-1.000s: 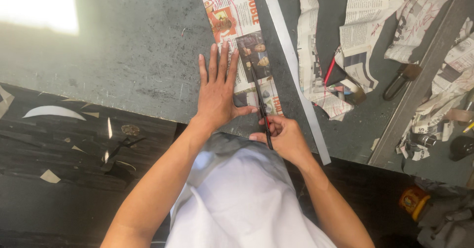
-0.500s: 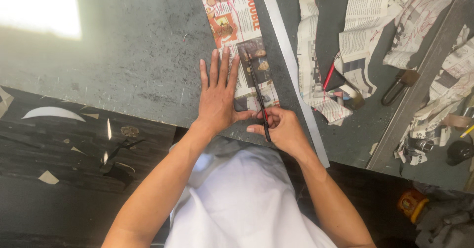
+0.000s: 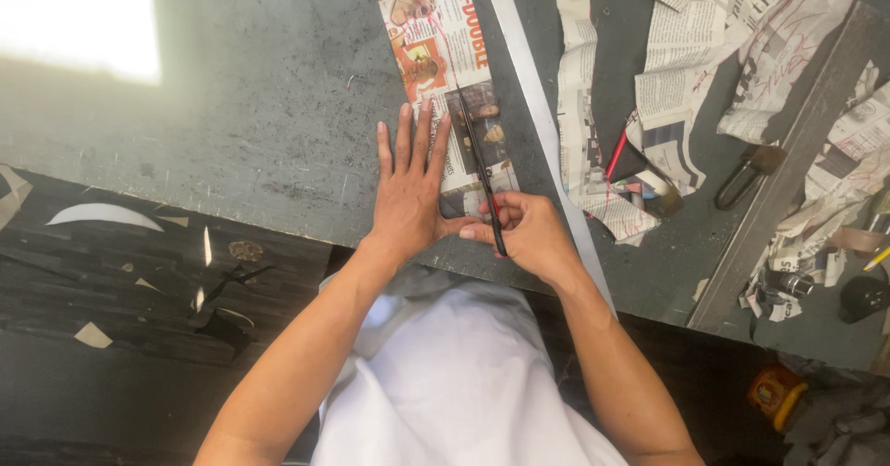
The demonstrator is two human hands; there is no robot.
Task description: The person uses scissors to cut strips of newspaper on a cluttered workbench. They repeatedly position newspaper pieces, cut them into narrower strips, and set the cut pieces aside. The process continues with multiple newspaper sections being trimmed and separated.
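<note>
While left hand (image 3: 408, 192) flattens newspaper strip (image 3: 443, 67), right hand (image 3: 524, 234) grips scissors (image 3: 482, 174).

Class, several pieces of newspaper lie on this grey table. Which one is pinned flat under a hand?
The colourful printed newspaper strip at centre: the left hand lies flat on it while the right hand runs black scissors along it. The other pieces lie loose, untouched.

One camera sits on my head and looks almost straight down, close over the table (image 3: 232, 132). My forearms enter from the bottom edge and my hands meet at centre frame. The table fills the upper half; the dark floor (image 3: 111, 336) shows at lower left.
</note>
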